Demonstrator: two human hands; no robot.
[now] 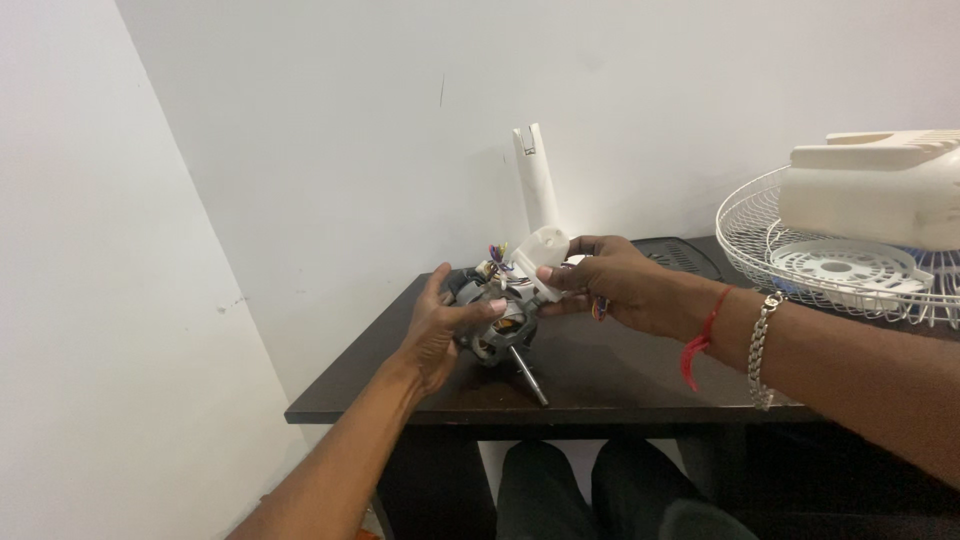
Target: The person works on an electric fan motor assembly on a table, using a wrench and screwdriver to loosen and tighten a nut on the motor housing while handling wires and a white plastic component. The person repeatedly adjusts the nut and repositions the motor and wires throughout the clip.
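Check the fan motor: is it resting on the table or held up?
Held up. Both hands, left hand and right hand, grip the motor above the dark table; its shaft angles downward.

Fan motor (503,330): grey metal body, copper windings visible, steel shaft (527,377) pointing down toward the viewer; held above a dark wooden table (600,385).
Left hand (440,325): cups the motor from the left, thumb across its top.
Right hand (615,285): grips a white plastic neck bracket (538,215) rising upright from the motor; red thread and chain bracelet (762,345) at the wrist.
Coloured wires (497,256): bunched at the motor's rear.
White wire fan guard (830,255): right, on the table, with a cream plastic housing (880,185) resting on it.
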